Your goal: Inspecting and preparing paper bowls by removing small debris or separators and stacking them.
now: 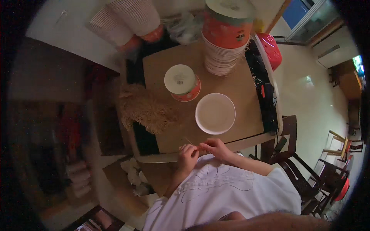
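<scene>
"Hands first. What did we record nearest to us?"

"Left hand [188, 156]: fingers curled, tips closed on what appeared to be a thin strand [188, 141], its free end pointing toward the table. Right hand [216, 148]: fingers bent, tips meeting the left. We could not tell what, if anything, it gripped. Both were in front of the white shirt [231, 184], by the table edge [250, 141]."

"How did we judge this step was best performed?"

"As fine fingertip work. We assigned one hand as clamp and the other as mover, and specified light, even tension, since a thin fibre could snap or slip."

"Where did we locate the supply?"

"Past the left hand: the fibre pile [148, 109], loose and tangled, lay across the left border of the brown board [246, 96]. We rated snagging the chief risk and advised drawing single strands from the pile's margin."

"And farther out?"

"We noted the round white container [215, 113] ahead of the right hand, apart from it. Beyond it, to the left, stood the lidded tub [182, 84]; farthest, the tall stack of tubs [225, 42]. We needed neither within reach for this."
</scene>
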`<state>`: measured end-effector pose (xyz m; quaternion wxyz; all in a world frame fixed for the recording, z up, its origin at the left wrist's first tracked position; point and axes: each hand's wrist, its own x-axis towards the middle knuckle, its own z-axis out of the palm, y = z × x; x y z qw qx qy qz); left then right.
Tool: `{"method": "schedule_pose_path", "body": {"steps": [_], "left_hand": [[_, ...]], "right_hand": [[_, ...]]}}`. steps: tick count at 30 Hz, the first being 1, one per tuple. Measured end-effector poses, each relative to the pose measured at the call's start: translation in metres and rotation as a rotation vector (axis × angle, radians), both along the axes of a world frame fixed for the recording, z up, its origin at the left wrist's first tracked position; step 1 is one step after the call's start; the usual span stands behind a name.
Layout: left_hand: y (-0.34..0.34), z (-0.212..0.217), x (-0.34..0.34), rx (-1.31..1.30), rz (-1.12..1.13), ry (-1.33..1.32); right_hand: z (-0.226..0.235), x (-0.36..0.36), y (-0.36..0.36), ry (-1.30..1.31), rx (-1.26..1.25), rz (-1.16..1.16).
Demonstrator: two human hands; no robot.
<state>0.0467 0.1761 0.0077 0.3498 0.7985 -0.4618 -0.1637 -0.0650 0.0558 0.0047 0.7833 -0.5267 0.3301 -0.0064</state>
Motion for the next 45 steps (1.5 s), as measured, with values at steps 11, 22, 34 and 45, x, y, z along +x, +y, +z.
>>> {"method": "schedule_pose_path", "body": {"steps": [11,22,34,45], "left_hand": [[0.000,-0.013,-0.011,0.028,-0.019,0.001],[0.022,-0.076,0.031,-0.010,0.011,-0.109],[0.006,-0.069,0.014,0.105,-0.223,-0.018],[-0.051,-0.090,0.023,0.045,0.208,0.326]], "right_hand": [[-0.002,-0.011,-0.007,-0.212,0.200,-0.205],[0.057,-0.028,-0.072,-0.281,0.182,-0.623],[0.053,-0.068,-0.094,-0.265,0.031,-0.801],[0.087,-0.108,-0.118,-0.046,-0.875,-0.943]]}}
